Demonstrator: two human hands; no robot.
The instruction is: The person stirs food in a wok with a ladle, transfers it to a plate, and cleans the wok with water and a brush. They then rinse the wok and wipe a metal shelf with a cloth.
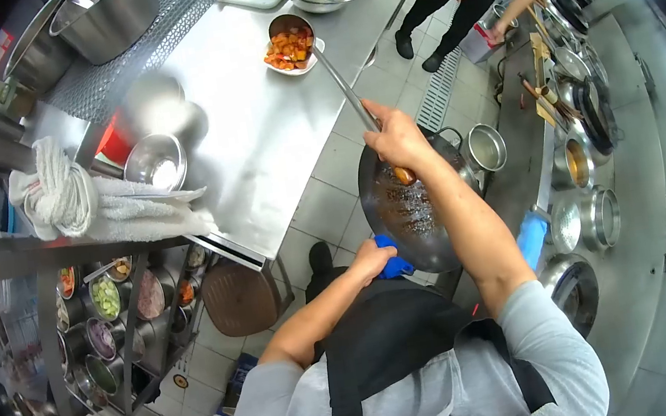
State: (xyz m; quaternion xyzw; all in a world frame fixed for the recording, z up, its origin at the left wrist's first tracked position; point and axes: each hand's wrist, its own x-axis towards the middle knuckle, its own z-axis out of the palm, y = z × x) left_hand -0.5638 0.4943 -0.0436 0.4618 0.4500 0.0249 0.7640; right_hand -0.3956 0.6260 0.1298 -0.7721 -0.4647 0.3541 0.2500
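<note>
One wok (406,215) sits under the right fingers (381,137), one ladle (330,64) in them, one plate (292,65) beyond, two towels (94,203) farther off.

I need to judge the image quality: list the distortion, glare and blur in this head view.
Head view: strong fisheye bends the steel table and leaves black corners; glare whitens the table top near the small bowl; the wok, ladle and right hand are sharp; edges soften.

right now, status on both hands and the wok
Left hand grips blue cloth at wok rim. Right hand holds ladle, bowl over plate of food. Nothing blocking.
</note>
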